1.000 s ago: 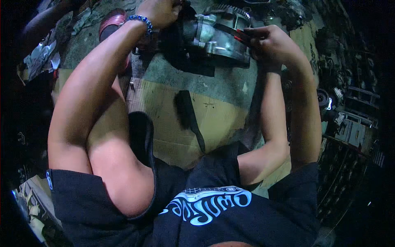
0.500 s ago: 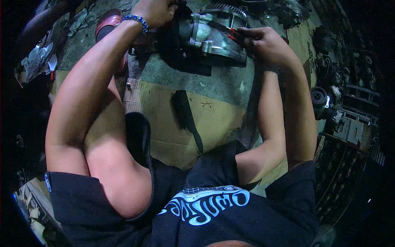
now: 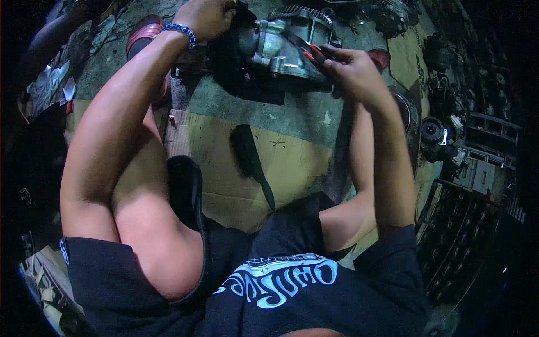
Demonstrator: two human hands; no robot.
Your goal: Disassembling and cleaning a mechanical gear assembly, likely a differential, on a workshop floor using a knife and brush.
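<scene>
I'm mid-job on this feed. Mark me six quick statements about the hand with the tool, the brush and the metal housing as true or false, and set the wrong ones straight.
1. The right hand holds a red-and-black tool. True.
2. The black brush lies on the cardboard. True.
3. The right hand wears a glove. False: it is bare.
4. The handle of the black brush points away from the person. False: it points toward the person.
5. The metal housing is farther from the person than the black brush. True.
6. The black brush touches the metal housing. False: they are apart.
</scene>
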